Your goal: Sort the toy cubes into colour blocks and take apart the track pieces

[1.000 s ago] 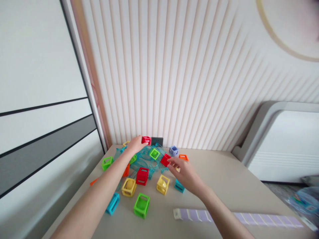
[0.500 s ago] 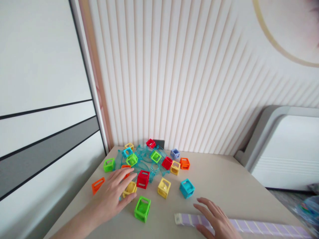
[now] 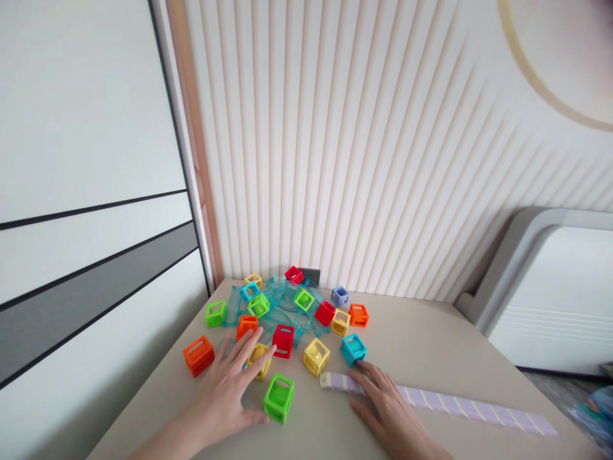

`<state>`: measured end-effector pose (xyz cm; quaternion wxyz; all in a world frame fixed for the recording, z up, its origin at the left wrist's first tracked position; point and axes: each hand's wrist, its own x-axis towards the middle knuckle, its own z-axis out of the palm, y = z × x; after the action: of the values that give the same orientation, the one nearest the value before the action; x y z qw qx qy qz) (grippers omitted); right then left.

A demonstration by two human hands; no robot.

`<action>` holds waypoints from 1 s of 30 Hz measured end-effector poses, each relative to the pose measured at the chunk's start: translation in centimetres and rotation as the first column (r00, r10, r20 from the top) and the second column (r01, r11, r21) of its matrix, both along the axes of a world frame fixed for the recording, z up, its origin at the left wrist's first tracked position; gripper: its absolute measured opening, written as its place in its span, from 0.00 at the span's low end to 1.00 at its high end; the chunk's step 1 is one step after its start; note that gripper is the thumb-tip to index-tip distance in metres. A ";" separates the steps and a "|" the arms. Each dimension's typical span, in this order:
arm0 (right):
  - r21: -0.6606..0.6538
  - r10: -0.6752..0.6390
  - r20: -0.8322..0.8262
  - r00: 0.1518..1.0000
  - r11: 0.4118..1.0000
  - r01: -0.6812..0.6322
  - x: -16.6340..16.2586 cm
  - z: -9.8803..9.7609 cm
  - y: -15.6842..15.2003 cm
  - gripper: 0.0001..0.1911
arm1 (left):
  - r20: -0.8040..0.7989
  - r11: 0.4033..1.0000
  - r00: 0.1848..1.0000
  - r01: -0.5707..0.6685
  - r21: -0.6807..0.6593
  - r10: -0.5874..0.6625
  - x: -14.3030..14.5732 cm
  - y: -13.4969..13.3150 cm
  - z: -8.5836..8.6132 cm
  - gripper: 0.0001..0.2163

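My left hand (image 3: 228,386) lies spread over the left part of the table, its fingers reaching above a yellow cube frame (image 3: 258,361) and up to a red cube frame (image 3: 283,340). An orange cube frame (image 3: 247,327) sits just beyond its fingertips, and a green one (image 3: 278,397) stands right of the thumb. My right hand (image 3: 383,399) rests flat with fingers apart across a light purple segmented strip (image 3: 445,404). Its fingertips reach the near base of a blue cube frame (image 3: 354,349); whether they touch is unclear. Neither hand grips anything.
Translucent teal plastic pieces (image 3: 282,313) lie at the back under several more coloured cube frames. Another yellow cube frame (image 3: 316,356) stands mid-table. A ribbed wall (image 3: 325,160) closes the back, a white cabinet (image 3: 96,128) the left, and a grey-white headboard (image 3: 555,287) the right.
My right hand has moved forward and left, and the purple strip has shifted the same way. The blue cube has slid slightly away. My left hand has spread, with its thumb lower.
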<state>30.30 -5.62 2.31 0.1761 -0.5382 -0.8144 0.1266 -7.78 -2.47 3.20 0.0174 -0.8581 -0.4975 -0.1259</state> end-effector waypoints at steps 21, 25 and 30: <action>0.147 0.138 0.090 0.986 0.978 -0.150 -1.1 1.8 0.2 0.09 | -0.070 0.983 0.991 0.126 0.132 -0.118 0.7 2.7 0.5 0.32; 0.211 0.120 0.103 0.987 0.968 -0.139 -1.3 3.7 0.5 0.10 | -0.002 0.979 0.991 0.133 0.153 -0.135 0.7 2.5 2.1 0.25; 0.290 0.122 0.091 0.988 0.946 -0.143 -3.5 7.9 1.7 0.11 | 0.143 0.967 0.965 0.198 0.161 -0.222 3.5 1.0 7.3 0.26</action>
<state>26.83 -3.96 10.17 0.2163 -0.4541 -0.8643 -0.0044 -4.27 -1.43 10.51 0.0267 -0.8896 -0.3928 -0.2313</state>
